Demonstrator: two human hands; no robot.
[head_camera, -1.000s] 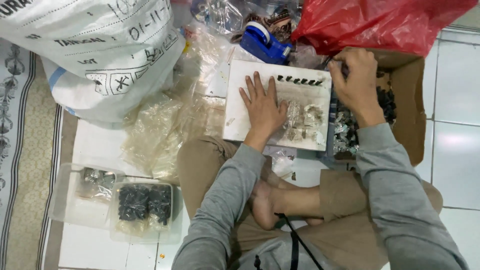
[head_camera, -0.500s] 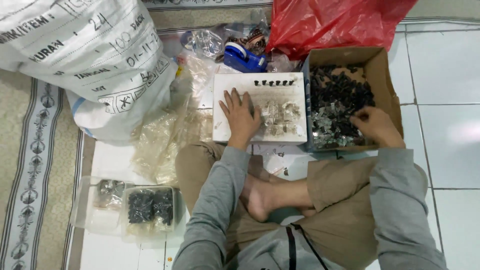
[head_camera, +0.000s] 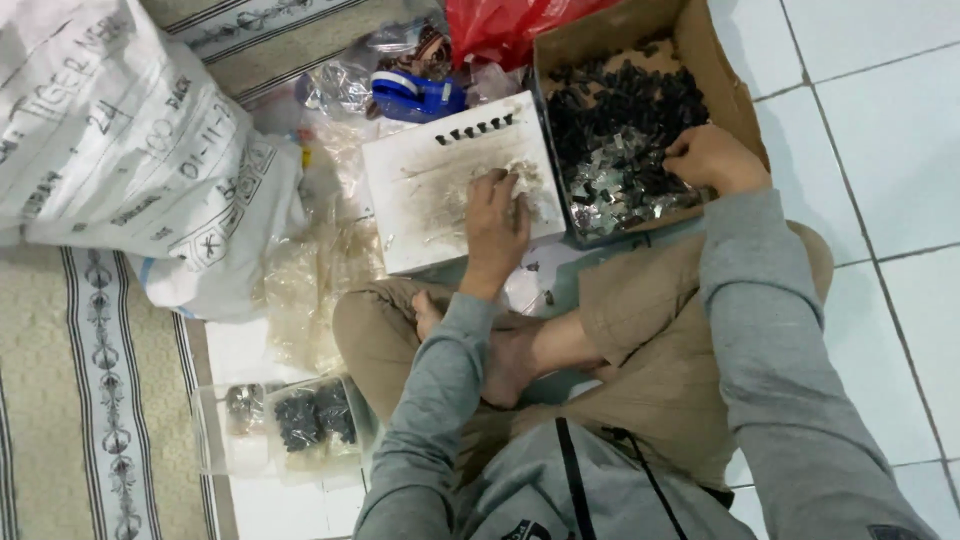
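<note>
My left hand (head_camera: 497, 225) lies palm down on the white board (head_camera: 430, 200), near its right edge, fingers loosely spread over a small heap of clear and dark parts (head_camera: 530, 185). It presses rather than grips; nothing is held. My right hand (head_camera: 712, 160) is inside the cardboard box (head_camera: 722, 75), at its near right corner, fingers curled into the mass of small black and silvery pieces (head_camera: 620, 130). I cannot tell whether they have closed on any piece.

Risks, as I judge them:
- The board rests partly on my knee and the floor clutter. If I lift or shift my left hand, it may tip and shed the heap toward its near edge.
- The row of small black pegs (head_camera: 477, 128) along the far edge of the board is loose-looking; a jolt could scatter it.
- The box leans against my leg; a hard pull could spill it.

Hard to make out:
- The fingertips of both hands are buried in parts.
- The box's far edge is partly covered by the red bag (head_camera: 490, 30).
- The pieces are too small to identify.
</note>
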